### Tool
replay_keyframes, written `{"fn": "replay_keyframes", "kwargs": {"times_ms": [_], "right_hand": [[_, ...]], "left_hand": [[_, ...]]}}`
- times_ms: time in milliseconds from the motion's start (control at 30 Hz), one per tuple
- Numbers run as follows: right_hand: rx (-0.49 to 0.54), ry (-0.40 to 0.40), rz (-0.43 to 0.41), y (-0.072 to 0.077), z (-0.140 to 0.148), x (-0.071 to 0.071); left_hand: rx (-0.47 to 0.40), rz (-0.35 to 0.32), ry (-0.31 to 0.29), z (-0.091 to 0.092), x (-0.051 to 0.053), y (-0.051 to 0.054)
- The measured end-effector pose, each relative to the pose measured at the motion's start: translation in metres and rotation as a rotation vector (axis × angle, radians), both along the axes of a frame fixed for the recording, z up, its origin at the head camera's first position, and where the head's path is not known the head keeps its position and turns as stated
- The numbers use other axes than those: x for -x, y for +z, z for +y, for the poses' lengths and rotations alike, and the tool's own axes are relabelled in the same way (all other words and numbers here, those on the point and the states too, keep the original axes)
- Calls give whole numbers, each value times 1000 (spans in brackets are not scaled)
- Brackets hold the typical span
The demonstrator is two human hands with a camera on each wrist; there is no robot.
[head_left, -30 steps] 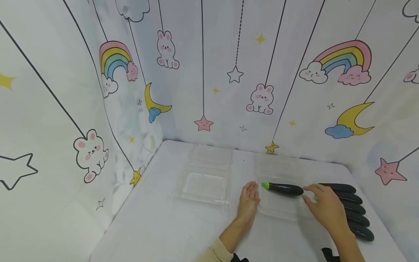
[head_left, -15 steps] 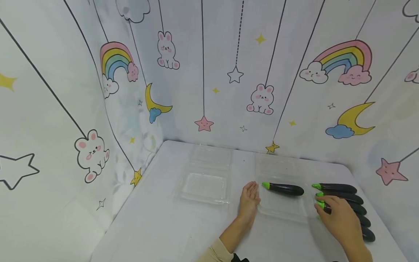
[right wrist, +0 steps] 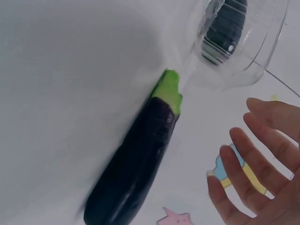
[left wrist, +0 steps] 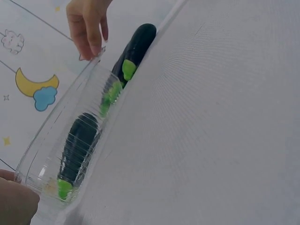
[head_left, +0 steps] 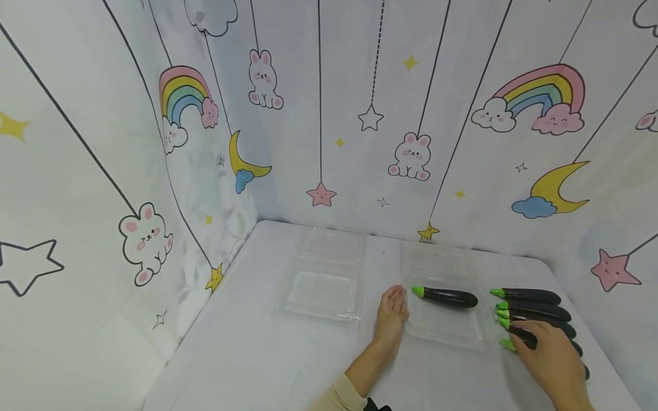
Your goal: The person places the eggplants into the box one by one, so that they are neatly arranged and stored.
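An eggplant (head_left: 448, 297) with a bright green cap lies in the right clear plastic container (head_left: 447, 339). My left hand (head_left: 392, 319) rests against that container's left side with its fingers extended. To the right, a row of several eggplants (head_left: 534, 295) lies on the table, caps to the left. My right hand (head_left: 552, 357) hovers over the nearer ones and partly hides them. In the right wrist view its fingers (right wrist: 253, 168) are spread and hold nothing, apart from the closest eggplant (right wrist: 133, 159).
A second clear container (head_left: 321, 294) stands on the left side of the white table (head_left: 247, 342), its lid folded back. The right container's lid (head_left: 434, 260) also lies back. A patterned cloth (head_left: 349, 85) hangs behind the table.
My right hand has moved right and toward me, from the container's eggplant to over the row. That eggplant stays in the container. My left hand has stayed in place.
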State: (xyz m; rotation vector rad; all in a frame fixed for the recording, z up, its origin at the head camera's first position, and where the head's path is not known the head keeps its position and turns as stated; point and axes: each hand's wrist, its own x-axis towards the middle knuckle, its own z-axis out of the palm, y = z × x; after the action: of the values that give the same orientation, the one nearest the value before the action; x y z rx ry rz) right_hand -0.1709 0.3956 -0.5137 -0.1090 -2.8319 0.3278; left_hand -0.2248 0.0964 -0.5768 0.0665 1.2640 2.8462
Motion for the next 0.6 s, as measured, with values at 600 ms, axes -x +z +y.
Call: {"fn": "replay_keyframes", "kwargs": {"times_ms": [600], "right_hand": [[27,-52,-132,-15,39,-12]], "left_hand": [[2,-9,1,0,-1,1]]}}
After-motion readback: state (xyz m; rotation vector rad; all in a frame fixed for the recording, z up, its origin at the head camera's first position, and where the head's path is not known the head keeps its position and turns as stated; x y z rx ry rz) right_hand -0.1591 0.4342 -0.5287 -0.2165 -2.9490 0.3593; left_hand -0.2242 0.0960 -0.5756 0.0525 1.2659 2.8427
